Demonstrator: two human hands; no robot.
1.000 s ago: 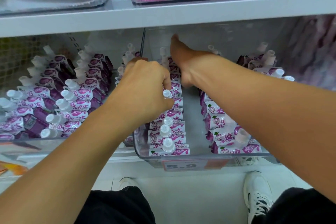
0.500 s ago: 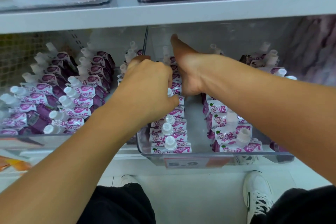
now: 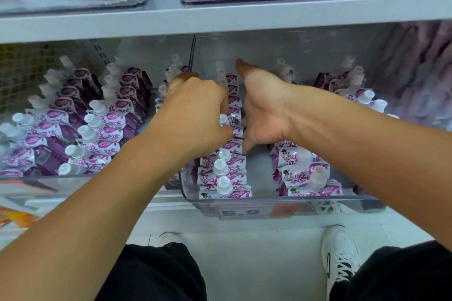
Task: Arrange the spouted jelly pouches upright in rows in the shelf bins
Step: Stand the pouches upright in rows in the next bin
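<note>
Inside the clear plastic shelf bin (image 3: 269,205), the left hand (image 3: 195,115) curls its fingers round the row of white-capped purple jelly pouches (image 3: 223,173), while the right hand (image 3: 264,110), fingers hidden, braces the row's other side, presumably keeping it upright.

A shop: price tag (image 3: 247,212) on stocked shelf bins (image 3: 269,201)

The right bin (image 3: 281,203) holds two pouch rows: the left row (image 3: 225,178) at 9 o'clock, the right row (image 3: 308,178) at 3 o'clock. The left bin (image 3: 73,181) stands at 9 o'clock from it. Both hands lie at the left row: left hand (image 3: 195,115) at 9 o'clock, right hand (image 3: 264,110) at 3 o'clock.
</note>
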